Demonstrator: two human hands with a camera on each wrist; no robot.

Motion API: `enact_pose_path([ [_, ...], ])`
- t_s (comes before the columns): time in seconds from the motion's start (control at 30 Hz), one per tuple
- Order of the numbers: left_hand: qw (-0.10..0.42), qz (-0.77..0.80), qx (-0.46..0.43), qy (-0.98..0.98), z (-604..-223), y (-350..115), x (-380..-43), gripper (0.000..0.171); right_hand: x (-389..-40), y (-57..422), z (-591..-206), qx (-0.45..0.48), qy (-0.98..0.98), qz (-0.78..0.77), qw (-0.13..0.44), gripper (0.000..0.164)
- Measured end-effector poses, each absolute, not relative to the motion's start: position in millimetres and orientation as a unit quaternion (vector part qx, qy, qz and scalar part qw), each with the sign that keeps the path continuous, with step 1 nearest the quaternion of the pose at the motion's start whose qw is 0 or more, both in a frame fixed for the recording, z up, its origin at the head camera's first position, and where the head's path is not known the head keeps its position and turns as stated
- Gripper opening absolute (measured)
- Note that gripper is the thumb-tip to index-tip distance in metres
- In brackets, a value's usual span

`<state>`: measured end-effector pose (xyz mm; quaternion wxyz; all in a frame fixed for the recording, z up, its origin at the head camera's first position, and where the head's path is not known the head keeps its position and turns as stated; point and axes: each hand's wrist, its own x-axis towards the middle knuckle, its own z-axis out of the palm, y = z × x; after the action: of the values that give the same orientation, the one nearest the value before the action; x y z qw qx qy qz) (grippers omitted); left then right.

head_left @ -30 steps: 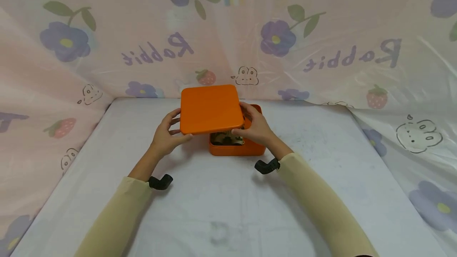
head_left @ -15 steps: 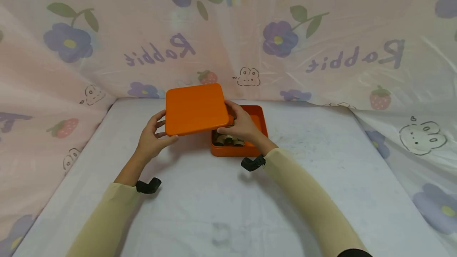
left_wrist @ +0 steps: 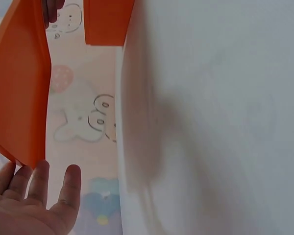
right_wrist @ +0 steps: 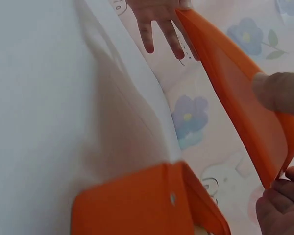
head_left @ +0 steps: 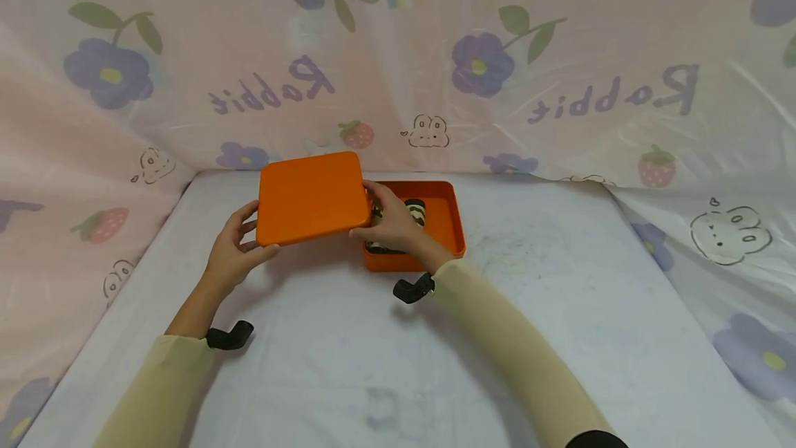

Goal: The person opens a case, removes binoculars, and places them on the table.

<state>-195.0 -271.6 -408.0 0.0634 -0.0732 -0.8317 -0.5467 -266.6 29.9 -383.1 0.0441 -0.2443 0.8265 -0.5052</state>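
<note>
The orange lid [head_left: 313, 198] is in the air to the left of the orange box [head_left: 388, 264], apart from it, and under the lid is the white table [head_left: 311, 379]. The left hand [head_left: 234, 252], on the side of the lid farthest from the box, holds the left edge: its thumb is at the near corner, and its fingers are spread along the side, with the tips touching the rim. The right hand [head_left: 393, 223], seen in front of the left part of the box, pinches the opposite edge, the thumb at the near corner and the fingers farther back. Inside the box are some patterned pieces [head_left: 415, 211]; the right hand hides a part of them, so I cannot tell what they are. The lid looks thin, with a hollow underside and a shallow rim, so I judge it to be light and rather stiff, perhaps of plastic. Its smooth face could be a little slippery, and a grip at one corner only would probably let it swing. The two opposite sides, near their middle and with fingers below the rim, seem the safest hold.
</note>
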Motion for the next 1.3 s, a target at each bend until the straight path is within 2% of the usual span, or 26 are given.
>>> enact_pose_path([
  [0.27, 0.066, -0.55, -0.07, -0.829, -413, -290, -184, 0.088, -263, 10, -387, -0.275, 0.813, -0.511, 0.056, 0.09],
  [0.5, 0.057, -0.554, -0.058, -0.829, -415, -302, -176, 0.088, -259, -8, -390, -0.264, 0.795, -0.54, 0.081, 0.09],
  [0.9, 0.034, -0.55, -0.059, -0.833, -419, -322, -169, 0.084, -243, -41, -399, -0.188, 0.798, -0.554, 0.142, 0.095],
  [1.3, -0.015, -0.511, -0.026, -0.859, -423, -333, -166, 0.083, -236, -56, -412, -0.155, 0.817, -0.534, 0.153, 0.094],
])
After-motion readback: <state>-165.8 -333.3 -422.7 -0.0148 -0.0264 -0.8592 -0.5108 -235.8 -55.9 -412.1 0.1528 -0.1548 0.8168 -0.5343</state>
